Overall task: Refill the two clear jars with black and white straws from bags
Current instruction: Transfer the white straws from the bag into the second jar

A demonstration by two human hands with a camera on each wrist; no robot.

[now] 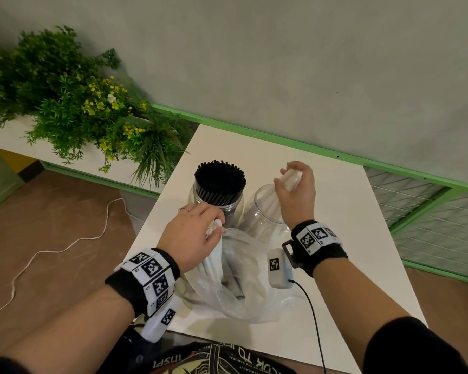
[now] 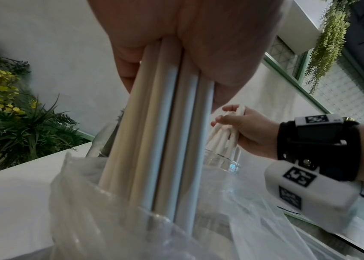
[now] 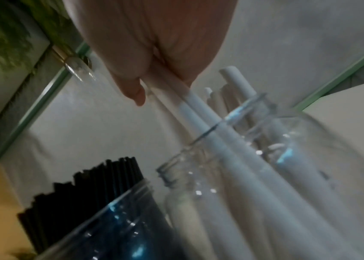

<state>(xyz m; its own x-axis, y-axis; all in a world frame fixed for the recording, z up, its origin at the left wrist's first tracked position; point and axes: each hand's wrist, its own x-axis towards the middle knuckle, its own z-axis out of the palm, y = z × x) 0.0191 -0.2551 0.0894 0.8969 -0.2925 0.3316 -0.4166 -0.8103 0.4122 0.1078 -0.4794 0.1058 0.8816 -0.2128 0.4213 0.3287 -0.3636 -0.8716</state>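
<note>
Two clear jars stand on the white table (image 1: 349, 225). The left jar (image 1: 219, 203) is packed with black straws (image 1: 220, 179). Over the right jar (image 1: 265, 209), my right hand (image 1: 297, 190) grips a bunch of white straws (image 3: 201, 112) whose lower ends reach down through the jar's mouth (image 3: 232, 121). My left hand (image 1: 195, 238) grips another bunch of white straws (image 2: 167, 123), upright in the clear plastic bag (image 1: 243, 287) at the table's near edge. More white straws lie inside the bag.
A planter of green plants with yellow flowers (image 1: 73, 103) stands left of the table. A green-framed wire panel (image 1: 427, 211) runs along the wall on the right. A white cord (image 1: 65, 247) lies on the brown floor.
</note>
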